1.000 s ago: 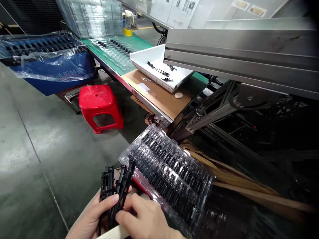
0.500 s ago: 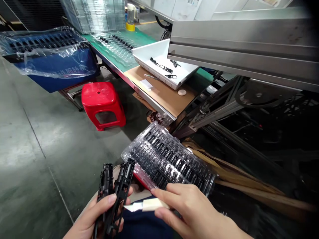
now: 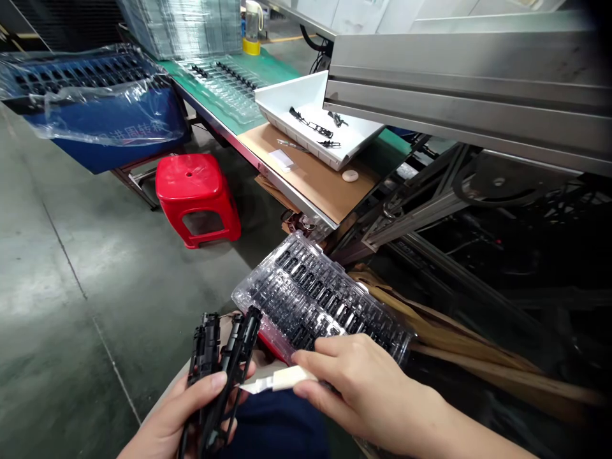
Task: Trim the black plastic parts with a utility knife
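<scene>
My left hand (image 3: 179,417) grips a bundle of long black plastic parts (image 3: 220,363) that stick up from the fist at the bottom left. My right hand (image 3: 363,386) pinches a small cream-handled blade (image 3: 275,382), its white tip touching the black parts. Behind both hands, a clear blister tray (image 3: 325,306) full of black parts lies tilted across my lap, over something red at its near edge.
A red stool (image 3: 196,194) stands on the grey floor to the left. Behind it runs a bench with a cardboard sheet (image 3: 318,185), a white bin (image 3: 320,121) holding a few black parts, and clear trays (image 3: 224,83). A metal machine frame (image 3: 468,83) fills the right.
My right hand let go of the black parts, came up holding the cream-handled blade, and has now brought its tip to the parts in my left hand.
</scene>
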A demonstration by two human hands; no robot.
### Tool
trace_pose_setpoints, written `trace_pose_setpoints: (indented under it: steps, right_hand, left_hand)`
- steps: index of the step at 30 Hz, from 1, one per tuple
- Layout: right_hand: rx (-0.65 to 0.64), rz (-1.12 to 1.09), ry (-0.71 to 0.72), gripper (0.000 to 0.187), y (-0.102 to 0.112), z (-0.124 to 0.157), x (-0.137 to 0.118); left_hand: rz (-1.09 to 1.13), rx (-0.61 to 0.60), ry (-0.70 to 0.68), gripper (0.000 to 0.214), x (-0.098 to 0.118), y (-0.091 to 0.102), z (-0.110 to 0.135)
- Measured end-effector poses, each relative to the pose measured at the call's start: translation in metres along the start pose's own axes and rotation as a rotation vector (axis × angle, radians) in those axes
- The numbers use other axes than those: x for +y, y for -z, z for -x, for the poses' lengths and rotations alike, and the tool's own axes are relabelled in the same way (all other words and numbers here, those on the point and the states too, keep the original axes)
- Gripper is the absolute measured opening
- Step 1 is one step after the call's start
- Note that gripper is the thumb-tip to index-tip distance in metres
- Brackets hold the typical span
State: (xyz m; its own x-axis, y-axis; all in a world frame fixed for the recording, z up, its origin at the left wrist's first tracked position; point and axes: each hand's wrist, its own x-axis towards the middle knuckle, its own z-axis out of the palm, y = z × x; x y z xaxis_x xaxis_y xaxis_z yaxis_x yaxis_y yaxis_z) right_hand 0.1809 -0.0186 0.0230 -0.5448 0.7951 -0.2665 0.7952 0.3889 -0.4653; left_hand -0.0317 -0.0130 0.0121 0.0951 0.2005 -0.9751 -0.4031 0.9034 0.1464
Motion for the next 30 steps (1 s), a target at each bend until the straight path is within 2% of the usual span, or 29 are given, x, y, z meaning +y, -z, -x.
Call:
trace_pose_setpoints:
  steps: [4, 6, 8, 10, 13, 15, 17, 21, 24, 26, 27, 30]
  right_hand:
    - [0.161, 0.083, 0.034, 0.029, -0.017, -0.006, 0.008]
    - [0.278, 0.011, 0.002, 0.030, -0.027, -0.010, 0.009]
    - [0.348, -0.197, -0.085, 0.026, -0.033, -0.015, 0.005]
    - [0.364, -0.472, -0.155, 0.020, -0.035, -0.022, -0.005]
    - [0.356, -0.799, -0.139, 0.011, -0.035, -0.033, -0.026]
    - [0.361, -0.896, -0.126, 0.010, -0.037, -0.040, -0.037]
    - [0.395, -0.891, -0.130, 0.010, -0.044, -0.046, -0.043]
    - [0.627, -0.661, -0.049, 0.015, -0.060, -0.055, -0.048]
    - [0.732, -0.562, 0.003, 0.013, -0.067, -0.059, -0.048]
    - [0.739, -0.656, -0.021, 0.014, -0.074, -0.059, -0.045]
    - [0.696, -0.721, -0.075, 0.016, -0.080, -0.058, -0.042]
    - [0.391, -0.810, -0.328, 0.021, -0.107, -0.051, -0.027]
  left_hand:
    - [0.081, -0.038, 0.049, 0.022, 0.003, 0.000, -0.004]
    - [0.090, -0.032, 0.030, 0.020, 0.003, 0.001, -0.004]
    - [0.045, -0.013, -0.036, 0.022, 0.002, 0.003, -0.003]
    - [0.004, -0.003, -0.096, 0.023, 0.001, 0.004, -0.002]
    - [-0.020, -0.012, -0.176, 0.026, -0.001, 0.001, 0.001]
    - [-0.036, -0.001, -0.241, 0.030, -0.002, -0.004, 0.003]
    - [-0.043, 0.007, -0.324, 0.038, -0.004, -0.008, 0.002]
    - [-0.026, 0.077, -0.516, 0.059, -0.007, -0.011, -0.006]
    - [-0.030, 0.090, -0.502, 0.050, -0.004, -0.009, -0.010]
    - [-0.051, 0.065, -0.441, 0.040, 0.002, -0.008, -0.009]
    - [-0.059, 0.056, -0.408, 0.038, 0.005, -0.007, -0.007]
    - [-0.019, 0.068, -0.359, 0.039, 0.014, -0.004, -0.001]
